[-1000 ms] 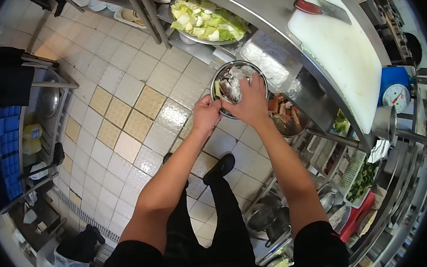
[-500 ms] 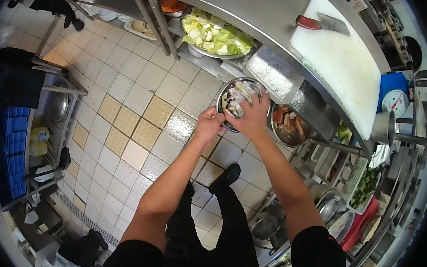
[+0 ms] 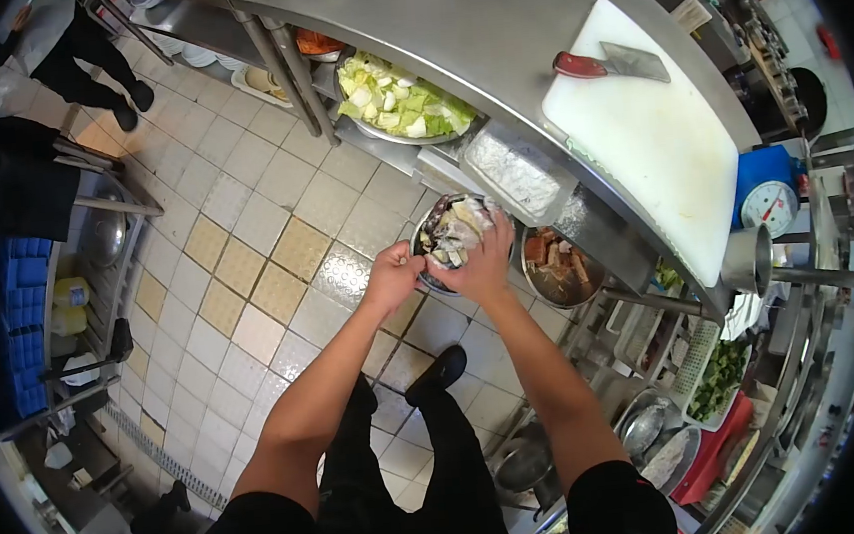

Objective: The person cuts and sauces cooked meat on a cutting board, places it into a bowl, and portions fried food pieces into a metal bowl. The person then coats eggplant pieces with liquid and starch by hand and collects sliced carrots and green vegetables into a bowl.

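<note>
A round metal bowl (image 3: pixel 424 279) is in front of me, over the floor beside the counter. It holds cut pieces (image 3: pixel 456 227), pale and dark, dusted with white powder; I cannot make out their kind. My left hand (image 3: pixel 394 278) is closed on the bowl's left edge. Across the near side and right edge lies my right hand (image 3: pixel 477 261), its thumb near the left hand and its fingers along the right rim, partly over the pieces. The fingertips are partly hidden.
White powder fills a tray (image 3: pixel 520 169) just beyond the bowl. Nearby are a bowl of brown chunks (image 3: pixel 559 267) and a pan of cut cabbage (image 3: pixel 399 99). A cleaver (image 3: pixel 617 63) lies on the white cutting board (image 3: pixel 658 148). Another person (image 3: pixel 90 58) stands far left.
The view has shifted, and the person at far left shows more. In the bowl the pieces have turned over. My right fingers have moved from over them toward the right rim.
</note>
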Available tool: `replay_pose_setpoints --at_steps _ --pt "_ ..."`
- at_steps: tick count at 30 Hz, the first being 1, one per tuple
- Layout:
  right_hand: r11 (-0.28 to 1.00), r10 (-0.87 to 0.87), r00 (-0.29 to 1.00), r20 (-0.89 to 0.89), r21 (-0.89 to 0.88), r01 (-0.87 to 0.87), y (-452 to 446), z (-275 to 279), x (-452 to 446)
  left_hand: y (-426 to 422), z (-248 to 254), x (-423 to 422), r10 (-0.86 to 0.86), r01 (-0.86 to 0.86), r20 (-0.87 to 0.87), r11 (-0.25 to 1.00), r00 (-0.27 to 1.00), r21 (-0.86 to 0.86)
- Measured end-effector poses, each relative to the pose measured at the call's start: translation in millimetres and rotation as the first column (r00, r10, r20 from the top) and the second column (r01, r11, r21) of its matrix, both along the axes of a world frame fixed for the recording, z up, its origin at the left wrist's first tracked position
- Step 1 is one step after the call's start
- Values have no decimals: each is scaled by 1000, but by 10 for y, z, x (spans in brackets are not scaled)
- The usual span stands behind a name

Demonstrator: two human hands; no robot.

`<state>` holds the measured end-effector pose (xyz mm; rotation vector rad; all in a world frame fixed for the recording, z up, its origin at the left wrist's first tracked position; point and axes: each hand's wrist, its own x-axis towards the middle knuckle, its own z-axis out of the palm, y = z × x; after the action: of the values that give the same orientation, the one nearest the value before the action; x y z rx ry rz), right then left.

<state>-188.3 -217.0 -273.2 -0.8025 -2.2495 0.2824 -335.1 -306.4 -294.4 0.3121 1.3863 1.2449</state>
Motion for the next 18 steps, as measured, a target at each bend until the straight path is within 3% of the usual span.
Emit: replay_pose_setpoints --at_steps 1,5,8,12,13,14,15,16,17,18 --pt "997 25 1000 -10 73 -24 31 57 -13 -27 -26 -3 -11 11 -14 1000 1000 10" --pt "998 36 985 166 -52 -28 63 -40 -23 3 -11 6 2 -2 5 999 1000 36" --pt "999 8 972 234 -39 2 32 -115 4 17 -4 16 21 -21 18 1000 1000 7" --pt "998 -18 999 45 -59 21 241 27 143 18 -270 -67 -4 2 -34 998 999 -61" --pt "988 -146 989 -29 -53 144 454 67 148 -15 -329 -93 -5 2 -49 998 999 -68" --pt "912 -282 958 -54 -325 250 754 -64 206 -58 -356 -125 20 -21 -17 997 1000 -69" --pt "754 -413 910 -38 -574 319 1068 -205 248 -120 -365 -163 48 -47 13 996 999 -72" --pt "800 -428 903 45 -446 402 1352 -225 222 -185 -396 -184 76 -73 43 994 996 -77" --pt "661 -278 905 322 -620 423 1765 -419 271 -252 -487 -182 99 -93 50 990 994 -109" --pt "657 -286 867 407 -575 487 1997 -688 202 -302 -535 -142 130 -123 53 985 990 -118"
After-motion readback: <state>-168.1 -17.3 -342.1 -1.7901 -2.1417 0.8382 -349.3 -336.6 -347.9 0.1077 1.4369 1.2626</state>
